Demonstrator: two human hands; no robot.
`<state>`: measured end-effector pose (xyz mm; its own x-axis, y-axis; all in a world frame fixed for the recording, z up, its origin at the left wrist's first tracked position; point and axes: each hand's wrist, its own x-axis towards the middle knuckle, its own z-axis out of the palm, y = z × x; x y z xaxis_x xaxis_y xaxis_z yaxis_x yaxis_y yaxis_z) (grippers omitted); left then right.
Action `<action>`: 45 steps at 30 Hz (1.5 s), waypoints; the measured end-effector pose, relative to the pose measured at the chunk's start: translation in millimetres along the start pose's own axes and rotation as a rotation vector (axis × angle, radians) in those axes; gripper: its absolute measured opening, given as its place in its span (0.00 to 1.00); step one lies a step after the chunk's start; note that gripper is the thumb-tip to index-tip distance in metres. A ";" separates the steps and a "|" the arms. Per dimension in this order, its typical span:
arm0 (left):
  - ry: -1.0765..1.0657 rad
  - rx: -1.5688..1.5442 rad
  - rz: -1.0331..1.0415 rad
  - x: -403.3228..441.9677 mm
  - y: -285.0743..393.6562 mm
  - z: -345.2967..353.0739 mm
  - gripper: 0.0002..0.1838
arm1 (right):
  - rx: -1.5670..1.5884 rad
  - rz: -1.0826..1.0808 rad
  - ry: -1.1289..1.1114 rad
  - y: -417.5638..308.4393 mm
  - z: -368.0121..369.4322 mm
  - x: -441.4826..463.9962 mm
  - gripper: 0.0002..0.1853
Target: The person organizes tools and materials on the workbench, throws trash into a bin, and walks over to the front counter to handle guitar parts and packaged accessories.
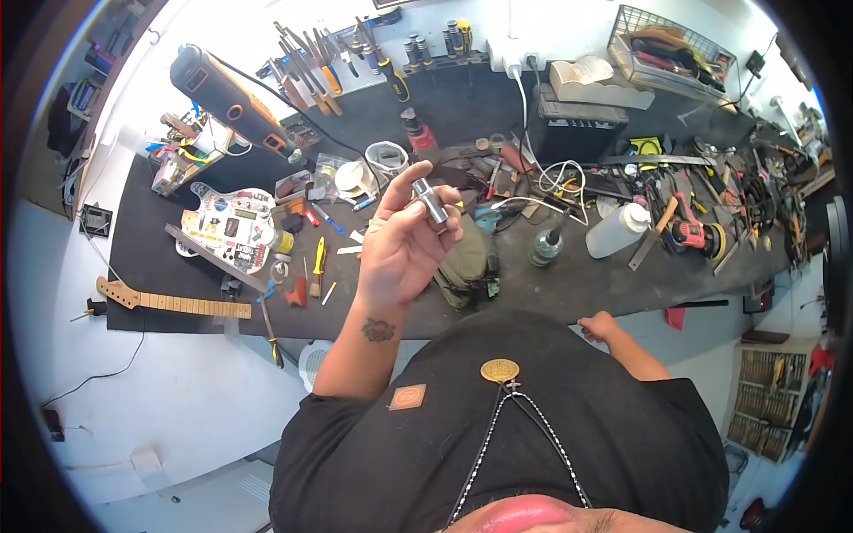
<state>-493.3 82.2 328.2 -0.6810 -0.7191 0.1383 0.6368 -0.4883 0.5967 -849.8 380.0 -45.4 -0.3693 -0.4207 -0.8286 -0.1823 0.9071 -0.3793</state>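
Note:
Raised over the bench, my left hand (404, 253) has its palm turned up toward me. Its thumb and fingers are closed round a small shiny metal cylinder (431, 202), which is tilted and has a stepped shape. Behind that hand lies an olive-green cloth item (465, 262). Low at the bench's front edge, my right hand (601, 327) has its fingers curled in; whatever it may hold is hidden.
On the dark bench (524, 306) stand a dark-capped bottle (546, 244) and a white squeeze bottle (618, 231). A stickered guitar body (233, 222) and a guitar neck (191, 303) lie left. A red sander (695, 235) and piled tools are right.

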 end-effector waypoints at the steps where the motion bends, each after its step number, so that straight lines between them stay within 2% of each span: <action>1: -0.033 -0.009 0.010 1.1 -4.5 -2.9 0.25 | -0.010 -0.005 -0.003 0.9 0.8 -1.4 0.24; 6: -0.035 -0.194 -0.089 6.2 -12.7 9.9 0.20 | -0.032 -0.072 -0.030 7.9 0.6 -3.7 0.23; 9: 0.011 -0.327 -0.153 5.9 -19.0 15.4 0.20 | -0.249 -0.239 0.010 20.8 3.9 1.5 0.21; 11: 0.087 -0.334 -0.160 6.7 -21.8 21.6 0.21 | -0.285 -0.183 0.012 26.4 6.5 -3.9 0.19; 15: 0.054 -0.364 -0.185 9.1 -25.8 23.6 0.22 | -0.291 -0.145 -0.022 38.1 3.2 -19.7 0.18; 21: 0.092 -0.339 -0.176 4.9 -24.4 30.2 0.22 | -0.314 -0.216 -0.059 61.5 8.3 -8.0 0.20; 24: 0.081 -0.281 -0.164 3.5 -24.7 30.6 0.20 | -0.312 -0.210 0.000 56.3 15.6 -1.5 0.19; 27: 0.064 -0.128 -0.043 1.9 -26.7 43.4 0.19 | -0.328 -0.253 -0.018 49.3 18.1 7.4 0.19; 33: 0.007 -0.142 -0.075 1.1 -25.4 27.1 0.20 | -0.182 -0.198 -0.027 44.1 24.3 17.1 0.17; 36: -0.043 -0.190 -0.077 -0.1 -24.4 24.6 0.20 | -0.211 -0.195 -0.023 44.2 21.5 16.8 0.17; 45: 0.059 0.178 0.138 -5.6 -28.5 28.6 0.21 | -0.266 -0.156 -0.020 40.7 13.5 0.0 0.16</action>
<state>-517.9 114.3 333.0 -0.5663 -0.8033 0.1848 0.6447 -0.2920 0.7065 -844.9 417.1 -66.4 -0.3005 -0.5522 -0.7777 -0.4687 0.7956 -0.3838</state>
